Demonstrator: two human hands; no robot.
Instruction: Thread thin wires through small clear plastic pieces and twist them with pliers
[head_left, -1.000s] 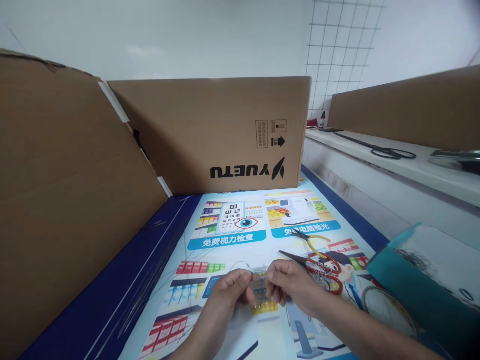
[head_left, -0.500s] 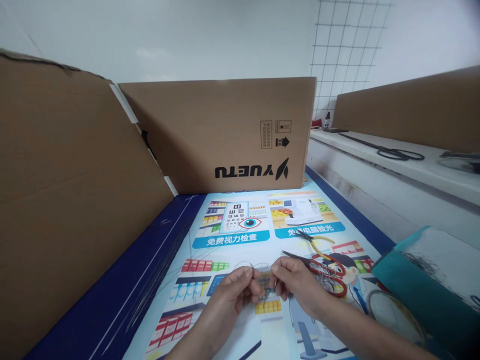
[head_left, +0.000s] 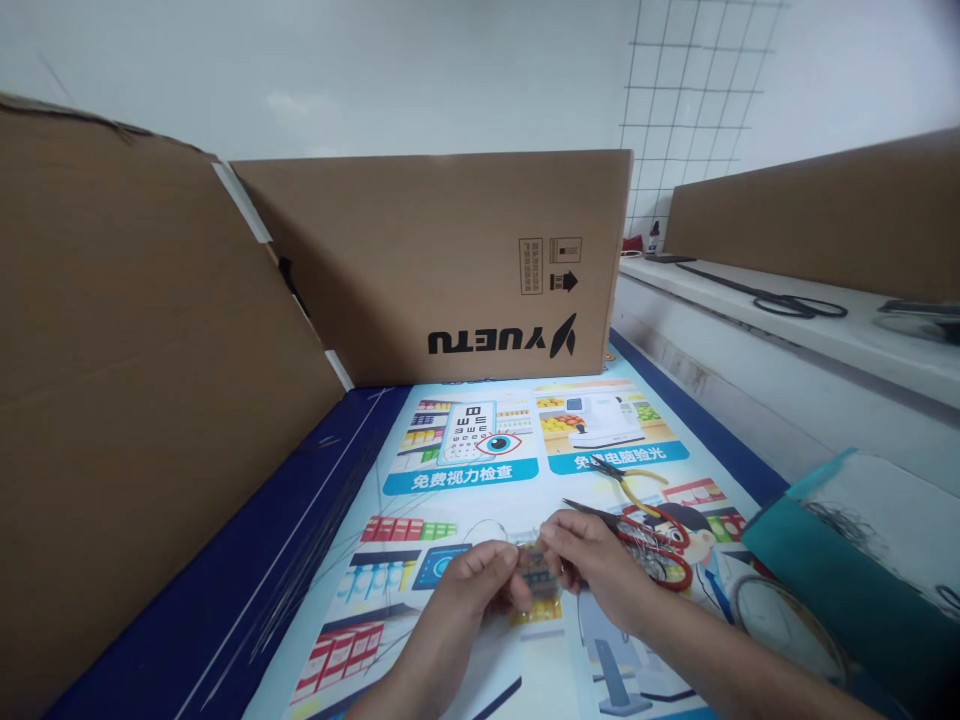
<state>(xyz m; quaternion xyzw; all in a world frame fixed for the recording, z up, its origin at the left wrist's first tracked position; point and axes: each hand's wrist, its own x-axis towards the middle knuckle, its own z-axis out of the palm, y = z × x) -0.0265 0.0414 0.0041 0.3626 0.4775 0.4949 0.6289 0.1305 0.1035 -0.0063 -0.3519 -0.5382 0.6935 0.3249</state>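
My left hand [head_left: 484,580] is closed in a pinch, thumb against forefinger, on a thin wire [head_left: 489,523]. The wire's fine loop arcs up above these fingers. Close beside it, my right hand [head_left: 585,550] also pinches, and the fine strand seems to run into its fingertips. Between the hands hangs a small see-through piece [head_left: 541,578], too faint to name. Red-handled scissors [head_left: 679,575] lie just right of my right hand, with a tangle of clear material over their handles. Yellow-handled pliers [head_left: 643,478] rest beyond them.
A teal box [head_left: 840,570] holding dark thin strands stands at right, near a round clear coil [head_left: 787,625]. Cardboard panels [head_left: 375,260] wall off the back and left. Black scissors [head_left: 799,306] lie on the white ledge [head_left: 862,345]. A printed sheet [head_left: 465,500] covers the table.
My left hand has shifted slightly down and right, its fingers turned more over the wire. My right hand stays nearly in place. The view has tilted very slightly.
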